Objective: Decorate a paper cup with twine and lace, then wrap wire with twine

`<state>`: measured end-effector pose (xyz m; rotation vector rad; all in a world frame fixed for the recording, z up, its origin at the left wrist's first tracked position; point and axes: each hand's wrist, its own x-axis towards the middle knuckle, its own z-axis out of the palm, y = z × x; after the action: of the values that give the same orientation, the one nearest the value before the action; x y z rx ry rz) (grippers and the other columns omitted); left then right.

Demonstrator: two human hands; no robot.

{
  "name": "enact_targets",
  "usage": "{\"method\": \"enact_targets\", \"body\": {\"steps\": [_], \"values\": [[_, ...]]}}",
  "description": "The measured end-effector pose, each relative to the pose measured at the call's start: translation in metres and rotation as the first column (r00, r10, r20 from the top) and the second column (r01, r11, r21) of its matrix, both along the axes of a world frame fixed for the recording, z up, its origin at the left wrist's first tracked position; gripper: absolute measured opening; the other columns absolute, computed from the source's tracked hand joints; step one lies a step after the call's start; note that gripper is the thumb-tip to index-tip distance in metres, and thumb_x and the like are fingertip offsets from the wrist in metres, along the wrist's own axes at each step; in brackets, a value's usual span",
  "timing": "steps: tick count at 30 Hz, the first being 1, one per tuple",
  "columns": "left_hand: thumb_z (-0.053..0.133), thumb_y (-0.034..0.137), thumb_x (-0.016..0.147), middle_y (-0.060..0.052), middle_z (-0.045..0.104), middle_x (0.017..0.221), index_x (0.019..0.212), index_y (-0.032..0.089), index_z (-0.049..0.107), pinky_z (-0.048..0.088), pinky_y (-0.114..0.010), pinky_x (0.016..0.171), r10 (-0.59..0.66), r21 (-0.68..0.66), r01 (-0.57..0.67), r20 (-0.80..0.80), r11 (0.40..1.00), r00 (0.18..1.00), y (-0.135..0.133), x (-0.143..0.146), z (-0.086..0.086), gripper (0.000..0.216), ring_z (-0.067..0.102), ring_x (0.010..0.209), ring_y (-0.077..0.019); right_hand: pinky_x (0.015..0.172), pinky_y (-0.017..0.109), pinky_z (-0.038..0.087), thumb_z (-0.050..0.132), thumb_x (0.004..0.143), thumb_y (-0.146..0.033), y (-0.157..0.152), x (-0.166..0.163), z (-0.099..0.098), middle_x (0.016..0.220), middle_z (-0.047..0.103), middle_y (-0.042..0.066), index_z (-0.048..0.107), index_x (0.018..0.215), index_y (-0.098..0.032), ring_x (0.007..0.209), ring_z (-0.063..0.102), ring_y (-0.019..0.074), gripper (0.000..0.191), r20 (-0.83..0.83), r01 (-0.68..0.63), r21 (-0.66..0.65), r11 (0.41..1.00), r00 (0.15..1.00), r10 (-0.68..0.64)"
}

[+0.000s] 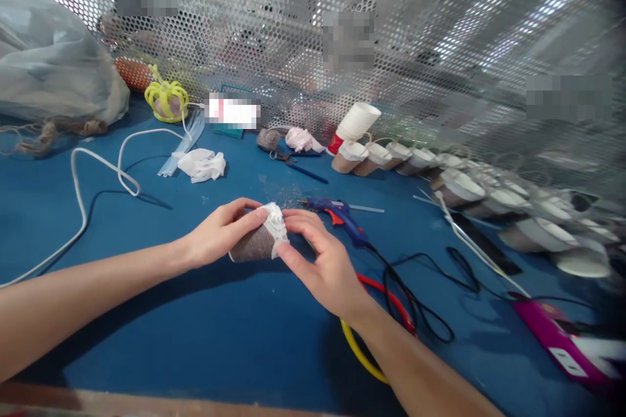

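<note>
A brown twine-wrapped paper cup [254, 245] lies on its side on the blue table [195, 339], with a strip of white lace [275, 225] around its rim. My left hand [220, 233] grips the cup from the left, fingers curled over it. My right hand [323, 260] presses the lace against the cup with thumb and fingertips. A blue glue gun [342, 215] lies just right of my hands, its black cord [420, 300] trailing to the right.
A row of several finished cups [440, 169] and a white cup stack [357, 122] run along the perforated metal screen [391, 45]. Scissors [293, 161], lace scraps [201, 164], glue sticks [186, 143], a white cable [78, 195], red and yellow hoops [372, 339] and a purple power strip [562, 339] lie about.
</note>
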<state>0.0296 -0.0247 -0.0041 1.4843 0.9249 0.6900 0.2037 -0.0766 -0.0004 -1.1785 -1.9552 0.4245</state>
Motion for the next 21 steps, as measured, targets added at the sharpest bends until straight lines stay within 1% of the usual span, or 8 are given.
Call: {"method": "enact_targets", "body": {"steps": [4, 7, 10, 14, 17, 19, 21], "values": [[0.046, 0.052, 0.079, -0.006, 0.063, 0.091, 0.110, 0.016, 0.054, 0.041, -0.027, 0.067, 0.010, 0.075, -0.005, -0.068, 0.997, 0.998, -0.0028, -0.0011, -0.0012, 0.047, 0.055, 0.081, -0.0190, 0.088, 0.042, 0.045, 0.057, 0.079, -0.023, 0.0000, -0.0007, 0.0009, 0.097, 0.061, 0.009, 0.057, 0.090, -0.018, 0.101, 0.054, 0.0218, 0.012, -0.022, 0.014, -0.037, 0.999, 1.000, -0.015], [0.046, 0.051, 0.079, -0.005, 0.063, 0.088, 0.114, 0.018, 0.052, 0.040, -0.026, 0.066, 0.049, 0.171, -0.027, -0.126, 0.985, 0.991, -0.0051, -0.0024, -0.0029, 0.048, 0.055, 0.077, -0.0183, 0.088, 0.041, 0.045, 0.056, 0.079, -0.022, -0.0006, -0.0013, 0.0014, 0.098, 0.061, 0.009, 0.058, 0.091, -0.019, 0.100, 0.055, 0.0210, 0.012, -0.036, 0.025, -0.070, 0.997, 0.999, -0.027], [0.049, 0.048, 0.079, -0.005, 0.063, 0.088, 0.115, 0.018, 0.051, 0.040, -0.026, 0.066, 0.076, 0.279, -0.032, -0.146, 0.960, 0.986, -0.0072, -0.0033, -0.0035, 0.047, 0.055, 0.074, -0.0177, 0.088, 0.041, 0.045, 0.055, 0.080, -0.023, -0.0014, -0.0015, 0.0011, 0.098, 0.061, 0.009, 0.058, 0.090, -0.019, 0.101, 0.055, 0.0208, 0.012, -0.054, 0.030, -0.102, 0.994, 0.998, -0.036], [0.052, 0.044, 0.078, -0.007, 0.062, 0.096, 0.117, 0.016, 0.049, 0.040, -0.026, 0.067, 0.077, 0.399, -0.011, -0.149, 0.917, 0.986, -0.0086, -0.0038, -0.0043, 0.048, 0.056, 0.075, -0.0179, 0.089, 0.040, 0.045, 0.055, 0.080, -0.024, -0.0018, -0.0014, 0.0005, 0.101, 0.061, 0.010, 0.059, 0.090, -0.018, 0.101, 0.056, 0.0205, 0.012, -0.090, 0.039, -0.160, 0.986, 0.994, -0.054], [0.055, 0.041, 0.077, -0.007, 0.062, 0.096, 0.117, 0.017, 0.049, 0.040, -0.027, 0.069, 0.073, 0.433, -0.010, -0.130, 0.901, 0.989, -0.0089, -0.0043, -0.0058, 0.048, 0.056, 0.077, -0.0190, 0.089, 0.039, 0.044, 0.055, 0.080, -0.025, -0.0017, -0.0013, 0.0007, 0.101, 0.062, 0.010, 0.059, 0.090, -0.016, 0.100, 0.057, 0.0202, 0.014, -0.115, 0.033, -0.185, 0.982, 0.992, -0.055], [0.058, 0.040, 0.075, -0.007, 0.063, 0.095, 0.116, 0.019, 0.050, 0.041, -0.028, 0.071, 0.072, 0.434, -0.019, -0.108, 0.901, 0.991, -0.0090, -0.0046, -0.0067, 0.047, 0.057, 0.079, -0.0199, 0.089, 0.039, 0.044, 0.054, 0.080, -0.025, -0.0017, -0.0011, 0.0009, 0.102, 0.062, 0.010, 0.059, 0.091, -0.016, 0.099, 0.057, 0.0199, 0.015, -0.131, 0.025, -0.222, 0.975, 0.990, -0.055], [0.060, 0.039, 0.074, -0.008, 0.063, 0.098, 0.116, 0.019, 0.051, 0.041, -0.029, 0.075, 0.072, 0.437, -0.019, -0.104, 0.899, 0.992, -0.0094, -0.0048, -0.0073, 0.048, 0.057, 0.083, -0.0210, 0.089, 0.038, 0.044, 0.054, 0.081, -0.026, -0.0018, -0.0007, 0.0009, 0.102, 0.062, 0.009, 0.059, 0.091, -0.017, 0.099, 0.057, 0.0197, 0.015, -0.160, 0.006, -0.256, 0.967, 0.986, -0.049]]}}
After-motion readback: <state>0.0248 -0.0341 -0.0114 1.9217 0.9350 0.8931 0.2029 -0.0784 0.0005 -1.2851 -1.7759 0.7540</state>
